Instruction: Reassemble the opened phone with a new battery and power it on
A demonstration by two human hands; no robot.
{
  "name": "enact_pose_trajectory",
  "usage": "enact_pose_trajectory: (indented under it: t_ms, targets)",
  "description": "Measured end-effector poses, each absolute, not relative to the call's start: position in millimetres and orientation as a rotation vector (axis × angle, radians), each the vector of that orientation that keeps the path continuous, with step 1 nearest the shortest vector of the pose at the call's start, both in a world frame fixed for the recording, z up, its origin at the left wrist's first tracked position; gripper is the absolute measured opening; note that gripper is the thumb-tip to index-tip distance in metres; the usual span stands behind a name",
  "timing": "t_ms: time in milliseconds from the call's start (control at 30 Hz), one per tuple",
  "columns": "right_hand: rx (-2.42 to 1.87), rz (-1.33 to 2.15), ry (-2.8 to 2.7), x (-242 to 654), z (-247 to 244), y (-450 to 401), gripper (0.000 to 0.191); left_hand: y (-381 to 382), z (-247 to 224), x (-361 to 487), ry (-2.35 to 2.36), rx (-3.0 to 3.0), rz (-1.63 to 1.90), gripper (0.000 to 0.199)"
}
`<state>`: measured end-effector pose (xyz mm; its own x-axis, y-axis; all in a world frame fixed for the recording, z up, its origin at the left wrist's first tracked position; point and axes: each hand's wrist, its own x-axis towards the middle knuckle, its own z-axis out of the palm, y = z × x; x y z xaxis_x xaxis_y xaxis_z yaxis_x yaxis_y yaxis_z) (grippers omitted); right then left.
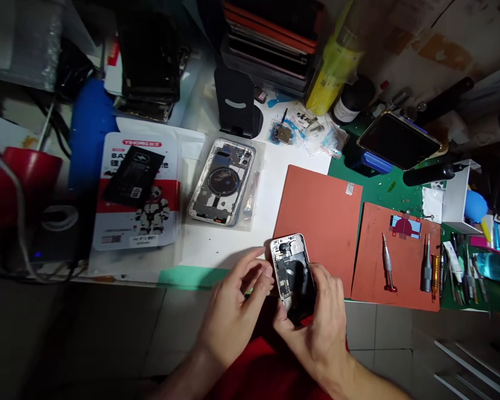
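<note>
An opened smartphone (291, 272) with bare inner parts and a pale frame stands tilted at the front edge of the bench. My right hand (323, 316) grips its right side and lower end, thumb at the lower left corner. Just left of the phone is my left hand (244, 303), fingers curled and thumb tip drawn towards them; whatever they may pinch is too small to make out. Behind the phone lies an orange-red mat (319, 222). A phone housing (222, 182) with a round coil rests on a clear bag to the left.
A battery package (137, 222) with a black battery (133, 175) on it lies at left. On a second red mat (400, 266) are screwdrivers (386, 264). Tweezers and tools (462, 272) lie far right. A black stand (236, 103) and a propped phone (400, 139) stand behind.
</note>
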<state>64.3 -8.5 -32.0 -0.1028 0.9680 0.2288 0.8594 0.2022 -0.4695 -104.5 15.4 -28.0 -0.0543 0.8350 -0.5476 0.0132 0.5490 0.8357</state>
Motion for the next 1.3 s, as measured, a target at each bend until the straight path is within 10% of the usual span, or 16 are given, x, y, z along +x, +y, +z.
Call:
enact_pose_trajectory:
  t_ms: [267,600,1300]
  targets:
    - [-1.611,0.431,-1.949,71,-26,-17,0.082,16,-40,-84,1.102,0.270,0.946,0.053]
    - [-1.667,1.348,-1.125,83,-18,29,0.045,11,-39,-79,1.201,0.484,0.925,0.047]
    - [-1.761,1.363,-1.036,74,-17,33,0.047,14,-20,-80,1.200,0.712,0.788,0.039]
